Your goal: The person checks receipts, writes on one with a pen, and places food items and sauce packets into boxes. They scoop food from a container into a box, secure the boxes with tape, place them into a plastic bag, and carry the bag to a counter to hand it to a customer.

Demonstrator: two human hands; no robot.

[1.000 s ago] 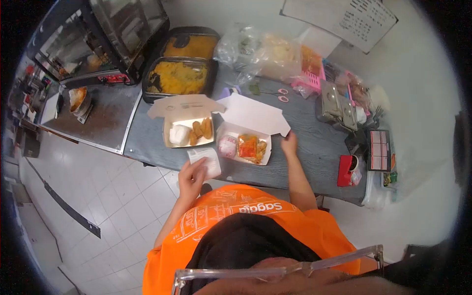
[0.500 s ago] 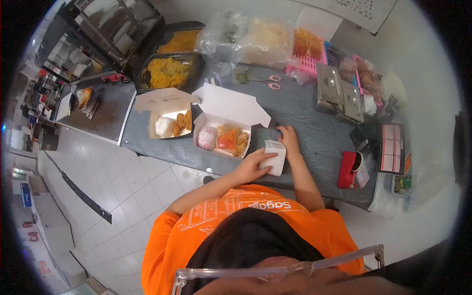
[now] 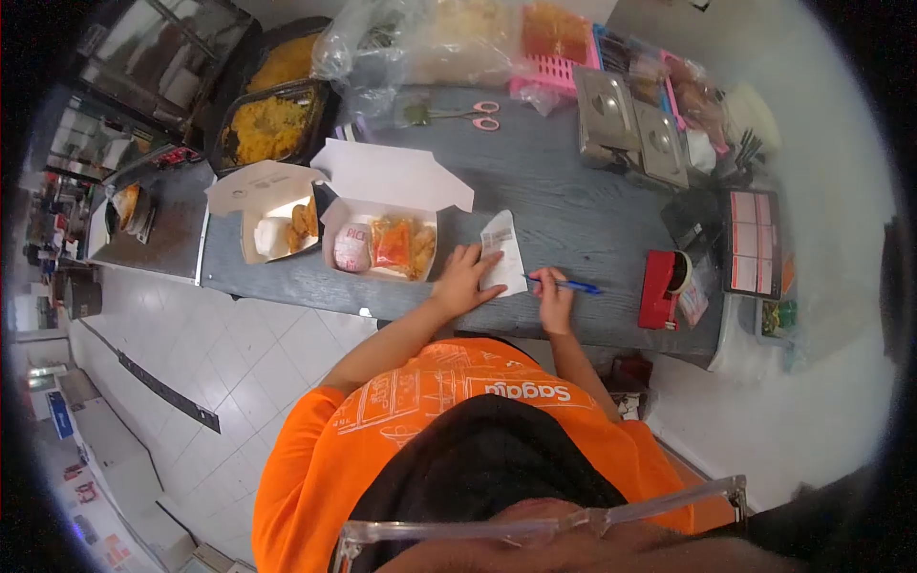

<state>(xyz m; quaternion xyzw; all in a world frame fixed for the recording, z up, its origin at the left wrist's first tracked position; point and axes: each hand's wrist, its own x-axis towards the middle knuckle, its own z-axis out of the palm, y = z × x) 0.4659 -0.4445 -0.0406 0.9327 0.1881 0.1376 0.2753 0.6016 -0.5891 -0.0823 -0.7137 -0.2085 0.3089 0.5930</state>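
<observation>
A white printed receipt (image 3: 499,253) lies on the dark grey table, its lower left edge under my left hand (image 3: 465,282). The fingers of that hand rest flat across the paper. To the right, my right hand (image 3: 554,301) is closed around a blue pen (image 3: 578,286), whose tip is at the receipt's right edge. Left of my left hand stands an open white box (image 3: 349,215) with a round paper-wrapped item (image 3: 352,248), an orange-red sachet (image 3: 392,244) and fried pieces (image 3: 421,251). A second open box (image 3: 250,196) holds a white mound and fried pieces.
At the back are black trays of yellow food (image 3: 270,131), plastic bags (image 3: 458,38), scissors (image 3: 478,116) and a pink basket (image 3: 559,72). Lidded metal containers (image 3: 611,124) sit back right. A red tape dispenser (image 3: 659,291) stands right of the pen.
The receipt, held in my left hand before, now lies flatter on the table. My right hand now grips a blue pen. The view has shifted, moving the table's things leftward and up.
</observation>
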